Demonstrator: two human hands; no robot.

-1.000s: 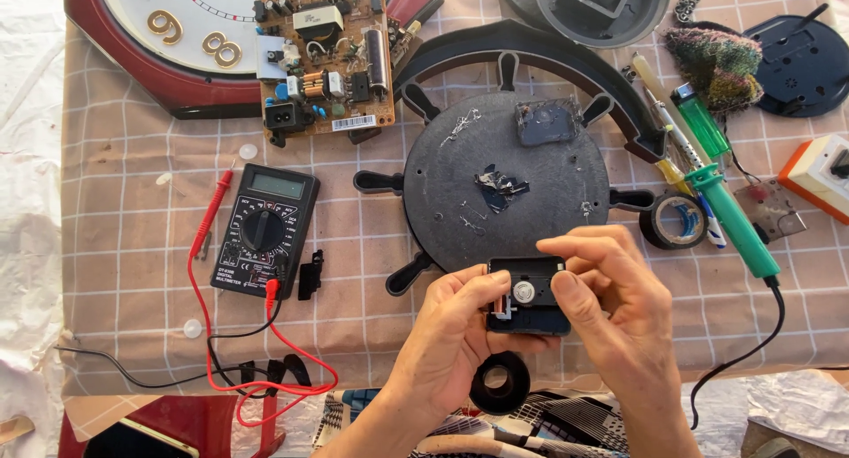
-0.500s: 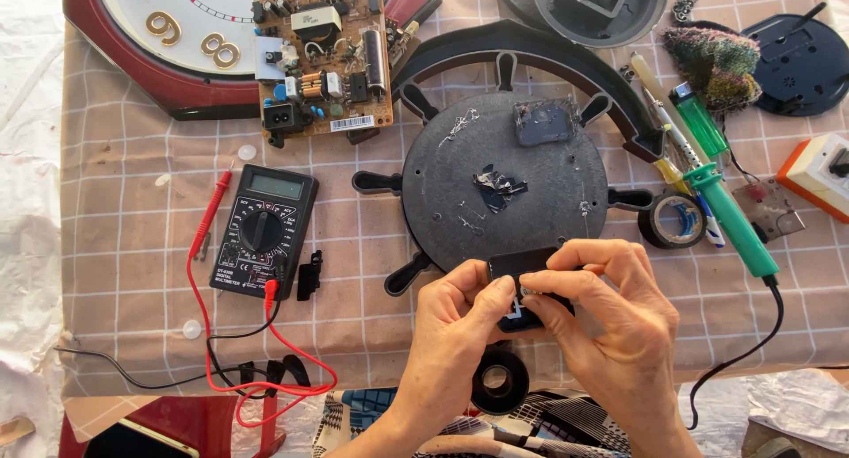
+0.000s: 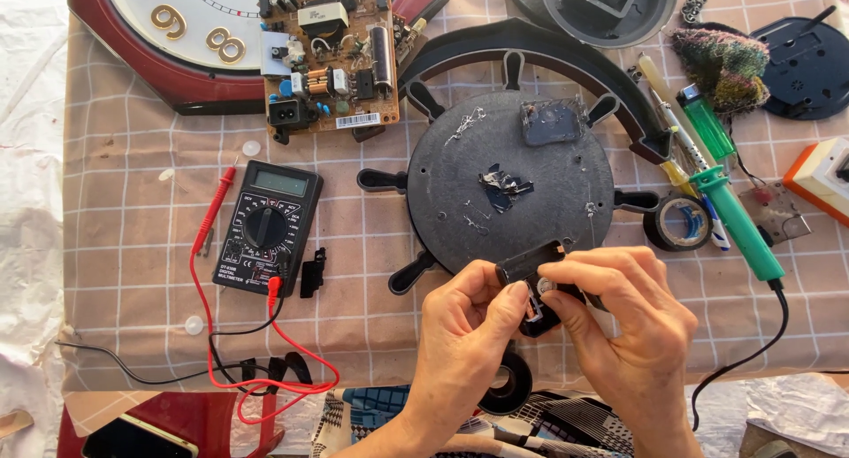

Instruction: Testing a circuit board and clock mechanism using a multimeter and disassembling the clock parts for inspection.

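**benchfan:** So, where exactly is the little black box [image 3: 539, 286] sitting relative to the person's hands? Hard to read for me.

**solderpup:** Right between them. The left hand [image 3: 464, 330] and the right hand [image 3: 628, 321] both pinch it from opposite sides, fingers curled in tight, thumbs meeting near the middle. Neither hand is nearer, really; it's a shared grip. The box's long axis runs roughly left to right with the right end tipped a bit toward the top of the view, and a small white hub shows on its face between the thumbs.

**benchfan:** Is it on the table or lifted?

**solderpup:** Looks lifted just off the cloth [image 3: 141, 246], over the near rim of the round black ship's-wheel plate [image 3: 513, 188]. Whether it touches that plate, can't tell, the fingers cover the edge.

**benchfan:** Hand pose?

**solderpup:** Both wrists come up from the bottom edge, palms angled toward each other, knuckles up.

**benchfan:** And around it?

**solderpup:** A roll of black tape [image 3: 506, 385] lies just below the hands, another tape roll [image 3: 679, 223] to the right beside a green soldering iron [image 3: 734, 219]. The multimeter [image 3: 267, 228] with red leads sits well off to the left, a circuit board [image 3: 327, 51] and a wall clock [image 3: 168, 34] beyond it.
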